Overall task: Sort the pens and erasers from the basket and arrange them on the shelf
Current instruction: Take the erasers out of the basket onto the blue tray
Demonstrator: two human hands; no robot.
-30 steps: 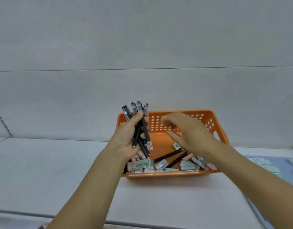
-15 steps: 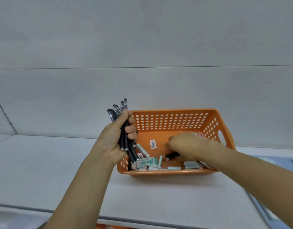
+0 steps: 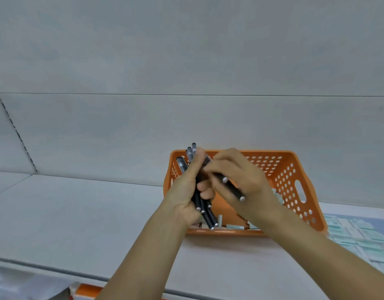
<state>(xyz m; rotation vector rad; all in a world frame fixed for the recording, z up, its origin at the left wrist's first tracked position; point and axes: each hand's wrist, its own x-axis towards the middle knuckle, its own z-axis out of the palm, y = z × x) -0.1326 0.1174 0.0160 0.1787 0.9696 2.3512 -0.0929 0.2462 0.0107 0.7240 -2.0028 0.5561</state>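
Note:
An orange perforated basket (image 3: 294, 182) sits on the white shelf (image 3: 78, 213). My left hand (image 3: 186, 191) grips a bundle of several black pens (image 3: 205, 211), held upright over the basket's left part. My right hand (image 3: 240, 182) pinches two black pens (image 3: 232, 188) and holds them against the bundle, their silver ends pointing down to the right. Teal and white erasers (image 3: 235, 226) lie on the basket floor, mostly hidden by my hands.
Rows of teal and white erasers (image 3: 359, 237) lie on a blue patch of shelf to the right of the basket. The grey back wall stands just behind. The shelf's front edge (image 3: 57, 269) runs below, with an orange strip under it.
My right hand reached into the basket, picked out two black pens and lifted them up to the bundle in my left hand. The view shifted left, so the basket now sits further right.

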